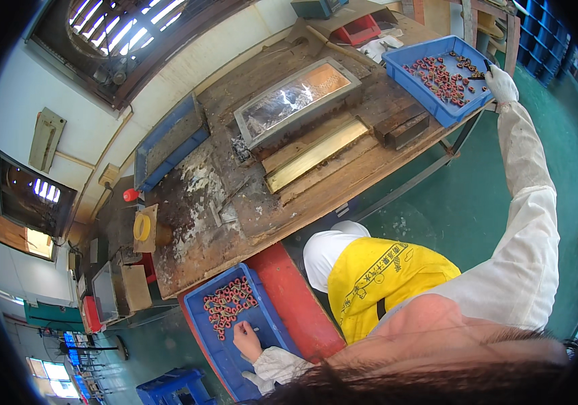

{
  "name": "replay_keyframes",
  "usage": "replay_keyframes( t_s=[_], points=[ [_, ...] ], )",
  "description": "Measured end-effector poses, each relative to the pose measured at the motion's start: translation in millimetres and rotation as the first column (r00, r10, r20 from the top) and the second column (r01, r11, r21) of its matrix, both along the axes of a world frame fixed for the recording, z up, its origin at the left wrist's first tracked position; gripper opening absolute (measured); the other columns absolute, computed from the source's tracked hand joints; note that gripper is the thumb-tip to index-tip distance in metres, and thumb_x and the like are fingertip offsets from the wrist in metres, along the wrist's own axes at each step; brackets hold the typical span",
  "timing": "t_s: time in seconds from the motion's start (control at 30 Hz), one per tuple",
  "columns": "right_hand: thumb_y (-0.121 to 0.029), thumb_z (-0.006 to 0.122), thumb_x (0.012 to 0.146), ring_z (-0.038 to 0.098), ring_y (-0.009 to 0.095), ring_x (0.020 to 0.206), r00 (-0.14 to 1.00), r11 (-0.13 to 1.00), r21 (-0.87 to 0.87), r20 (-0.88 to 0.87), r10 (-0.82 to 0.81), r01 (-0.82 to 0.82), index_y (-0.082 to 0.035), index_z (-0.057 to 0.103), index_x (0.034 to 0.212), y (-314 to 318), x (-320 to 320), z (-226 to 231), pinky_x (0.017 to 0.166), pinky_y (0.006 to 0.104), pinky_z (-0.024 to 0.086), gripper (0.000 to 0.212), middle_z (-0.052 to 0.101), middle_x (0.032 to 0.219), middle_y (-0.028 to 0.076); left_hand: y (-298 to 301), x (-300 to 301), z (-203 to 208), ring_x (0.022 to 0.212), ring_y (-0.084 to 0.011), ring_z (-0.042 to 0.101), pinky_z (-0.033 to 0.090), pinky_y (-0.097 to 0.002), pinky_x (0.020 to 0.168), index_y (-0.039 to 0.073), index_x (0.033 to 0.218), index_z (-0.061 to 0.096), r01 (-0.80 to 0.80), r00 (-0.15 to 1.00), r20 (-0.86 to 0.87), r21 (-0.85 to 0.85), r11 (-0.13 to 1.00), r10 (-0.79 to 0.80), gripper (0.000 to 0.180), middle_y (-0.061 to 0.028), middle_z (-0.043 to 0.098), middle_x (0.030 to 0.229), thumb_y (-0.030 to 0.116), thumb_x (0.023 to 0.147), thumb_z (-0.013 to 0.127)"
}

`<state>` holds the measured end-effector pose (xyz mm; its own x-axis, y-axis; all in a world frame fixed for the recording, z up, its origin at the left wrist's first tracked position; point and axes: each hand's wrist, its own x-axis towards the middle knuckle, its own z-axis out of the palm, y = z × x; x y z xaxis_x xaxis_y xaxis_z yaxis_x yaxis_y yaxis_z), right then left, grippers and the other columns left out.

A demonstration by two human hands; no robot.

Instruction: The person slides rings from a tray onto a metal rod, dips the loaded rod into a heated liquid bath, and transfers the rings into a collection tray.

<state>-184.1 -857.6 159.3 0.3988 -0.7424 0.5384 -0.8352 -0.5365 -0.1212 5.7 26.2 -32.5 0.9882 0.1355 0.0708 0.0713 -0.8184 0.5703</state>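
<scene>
My left hand (247, 341), bare, is over a blue tray (275, 317) at the lower left, with its fingers curled in. Whether a small part sits between the fingertips is too small to tell. Just beyond it, small red ring-shaped parts (229, 305) lie packed close together in that tray. At the far right my gloved right hand (503, 85) is closed around a black two-armed tool (487, 66), held over the edge of a second blue tray (430, 110). Loose red ring-shaped parts (445, 82) are scattered inside this tray.
On the worn wooden bench (329, 209) stands a metal-framed basin (295, 101) with a shiny silvery surface. A brass-coloured bar (317, 155) and a dark block (403, 126) lie before it. A grey-filled blue tray (171, 142) and a yellow tape roll (142, 227) are left.
</scene>
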Motion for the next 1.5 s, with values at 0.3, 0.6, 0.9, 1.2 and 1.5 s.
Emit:
replay_keyframes(
  t_s=[0.3, 0.6, 0.9, 1.2, 1.5],
  points=[
    [-0.021, 0.048, 0.086, 0.062, 0.034, 0.068, 0.997, 0.984, -0.164, -0.056, 0.058, -0.066, -0.005, 0.053, 0.083, -25, -8, -30, 0.063, 0.0439, 0.050, 0.017, 0.060, 0.070, 0.019, -2, 0, 2, 0.068, -0.0275, 0.065, 0.049, -0.0358, 0.063, -0.003, 0.086, 0.062, 0.002, 1.000, -0.002, 0.020, 1.000, -0.002, 0.018, -0.0169, 0.065, 0.074, 0.014, 0.083, 0.058],
    [-0.021, 0.048, 0.086, 0.062, 0.034, 0.068, 0.991, 0.972, -0.197, -0.024, 0.128, -0.130, -0.005, 0.053, 0.084, -9, -5, -20, 0.061, 0.0436, 0.049, 0.016, 0.059, 0.069, 0.019, -6, 2, 3, 0.068, -0.0275, 0.065, 0.049, -0.0357, 0.063, -0.003, 0.086, 0.062, -0.003, 1.000, -0.012, 0.025, 1.000, 0.003, 0.017, -0.0170, 0.065, 0.074, 0.014, 0.083, 0.058],
    [-0.023, 0.049, 0.090, 0.063, 0.025, 0.070, 0.951, 0.982, -0.027, 0.246, 0.188, -0.187, -0.008, 0.059, 0.107, 12, 35, -9, 0.062, 0.0352, 0.048, 0.025, 0.063, 0.078, 0.017, -15, -16, 28, 0.070, -0.0318, 0.064, 0.048, -0.0381, 0.063, -0.001, 0.086, 0.062, 0.011, 0.995, 0.098, 0.077, 0.997, -0.018, 0.017, -0.0181, 0.065, 0.076, 0.016, 0.083, 0.058],
    [-0.026, 0.051, 0.091, 0.041, 0.002, 0.050, 0.576, 0.226, 0.531, 0.766, 0.285, -0.817, -0.007, 0.062, 0.099, 262, 122, 38, 0.044, 0.0192, 0.030, 0.023, 0.057, 0.069, -0.004, -22, -7, 27, 0.074, -0.0329, 0.064, 0.048, -0.0394, 0.065, 0.003, 0.088, 0.063, -0.035, 0.993, 0.116, 0.091, 0.995, 0.025, 0.019, -0.0173, 0.065, 0.079, 0.021, 0.084, 0.058],
    [-0.027, 0.051, 0.089, 0.051, 0.006, 0.054, 0.493, -0.705, 0.508, 0.832, 0.253, -0.495, -0.006, 0.054, 0.111, 510, 183, -35, 0.047, 0.0179, 0.039, 0.031, 0.065, 0.086, 0.005, -27, -6, 25, 0.098, -0.0311, 0.056, 0.042, -0.0388, 0.086, 0.008, 0.100, 0.062, -0.070, 0.977, 0.213, 0.271, 0.960, 0.012, 0.023, -0.0138, 0.062, 0.107, 0.019, 0.081, 0.061]
  ],
)
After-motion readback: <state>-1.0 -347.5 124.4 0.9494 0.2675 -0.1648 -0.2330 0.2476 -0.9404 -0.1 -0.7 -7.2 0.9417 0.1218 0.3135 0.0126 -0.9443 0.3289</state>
